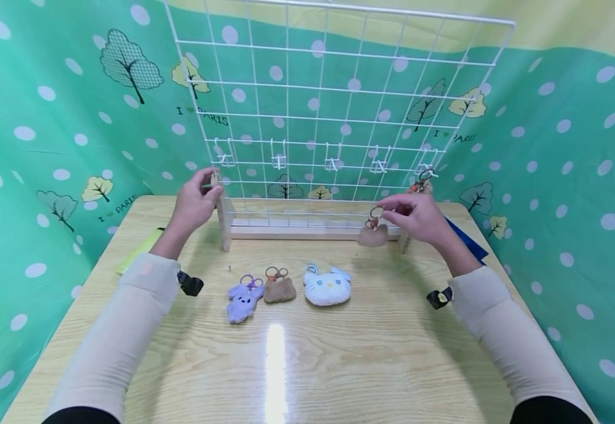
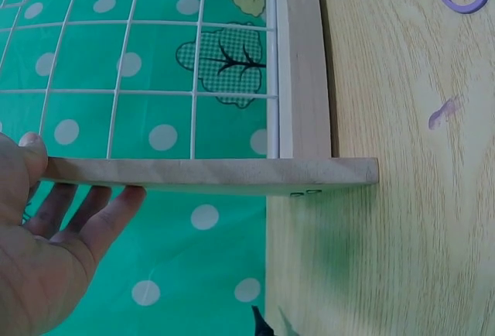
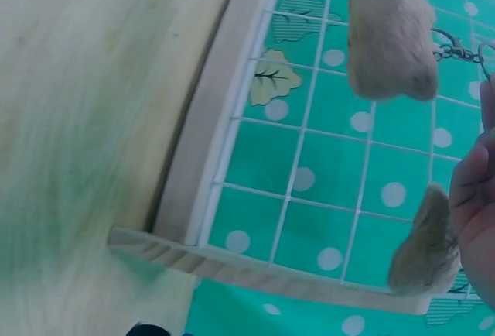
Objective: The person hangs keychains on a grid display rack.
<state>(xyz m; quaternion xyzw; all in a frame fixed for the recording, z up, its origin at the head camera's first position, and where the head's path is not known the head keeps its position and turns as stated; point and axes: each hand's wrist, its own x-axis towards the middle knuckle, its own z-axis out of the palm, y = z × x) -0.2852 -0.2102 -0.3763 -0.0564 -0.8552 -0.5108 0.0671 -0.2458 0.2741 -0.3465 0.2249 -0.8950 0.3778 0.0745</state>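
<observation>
My left hand (image 1: 197, 200) grips the wooden side upright (image 2: 209, 172) of a white wire grid rack (image 1: 382, 10), thumb on one face and fingers on the other. A brown plush keychain (image 3: 390, 38) dangles by its metal ring from my right hand (image 1: 412, 217), which pinches the ring in front of the rack's lower right. Behind that hand, a second brown plush keychain (image 3: 428, 247) hangs at the rightmost hook, partly hidden. Several white hooks (image 1: 331, 165) line one row of the grid.
On the table before the rack lie a purple plush keychain (image 1: 242, 303), a brown plush keychain (image 1: 279, 290) and a white cat-face plush (image 1: 327, 288). A yellow-green item (image 1: 140, 250) is at the left, a blue one (image 1: 466, 241) at the right. Green dotted cloth (image 1: 567, 194) surrounds the table.
</observation>
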